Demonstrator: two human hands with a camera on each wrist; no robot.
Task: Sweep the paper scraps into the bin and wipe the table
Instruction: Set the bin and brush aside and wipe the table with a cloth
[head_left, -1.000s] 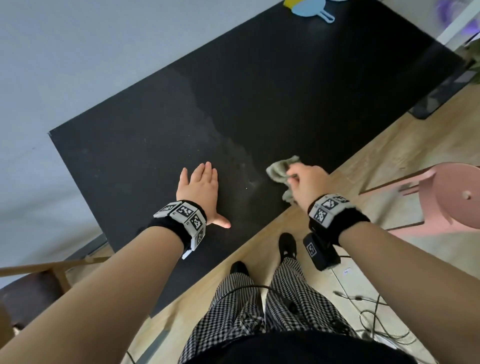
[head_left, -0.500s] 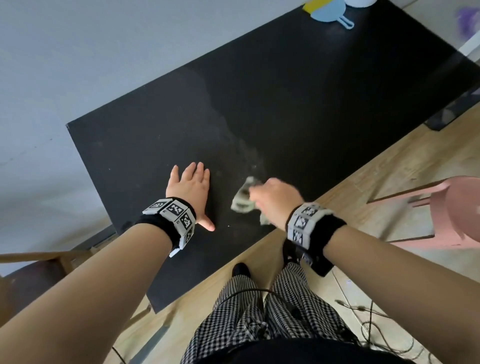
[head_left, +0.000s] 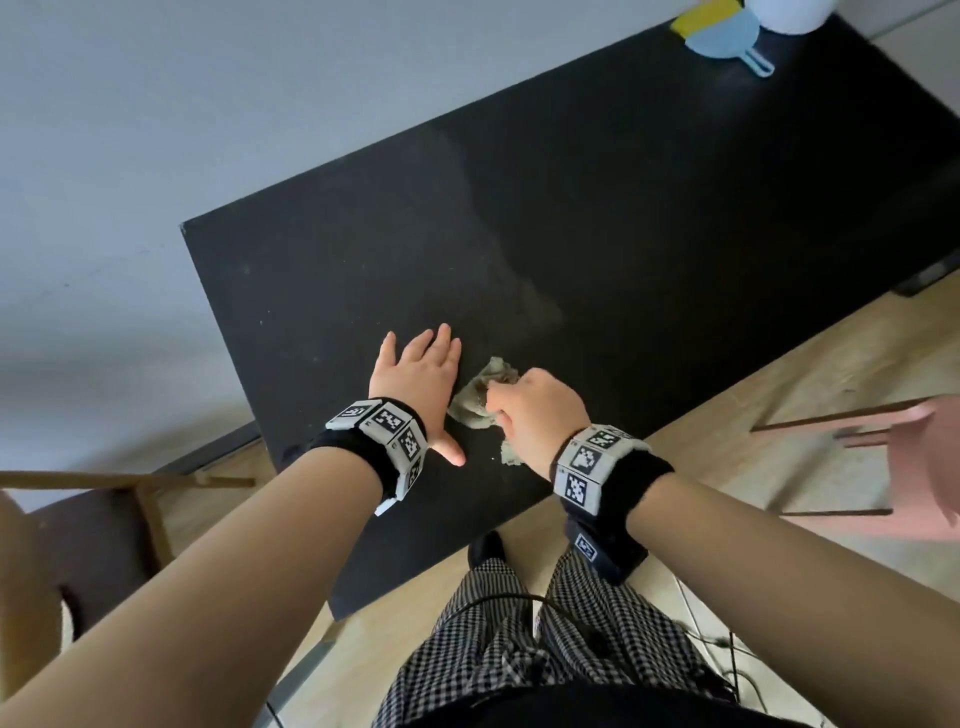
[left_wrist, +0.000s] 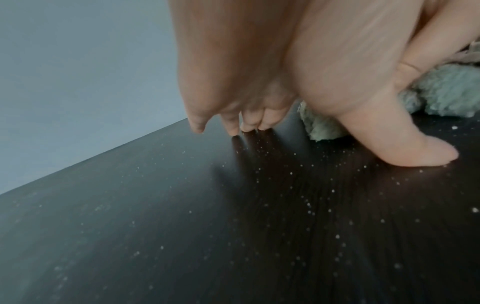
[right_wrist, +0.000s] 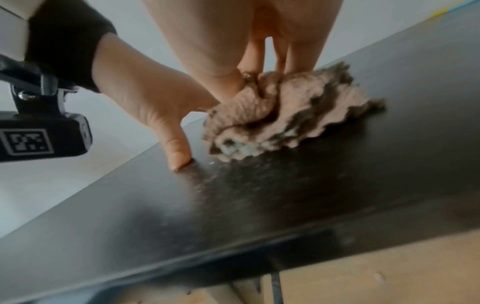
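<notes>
Right now my right hand (head_left: 530, 410) has its fingers curled down into a bunched grey-green cloth (head_left: 475, 400), pinning it against the black table (head_left: 675, 218) close to the near edge. My left hand (head_left: 418, 384) lies flat just beside it, fingers straight and relaxed, fingertips (left_wrist: 235, 131) and thumb touching the tabletop, grasping nothing. The cloth sits directly to the thumb side of my left hand, nearly touching it, so my right hand is plainly the one placed to do the wiping. From my right fingers the crumpled wad spreads forward and a little toward the left hand, its longer run lying roughly along the table edge. I see fine pale specks (left_wrist: 309, 205) scattered on the dark surface under and ahead of my left palm, which I judge to be the patch left to wipe; to reach it the cloth must travel leftward, and my flat hand stands in that path. No bin shows in any view. A blue dustpan (head_left: 724, 36) lies at the far corner, well away from both hands.
</notes>
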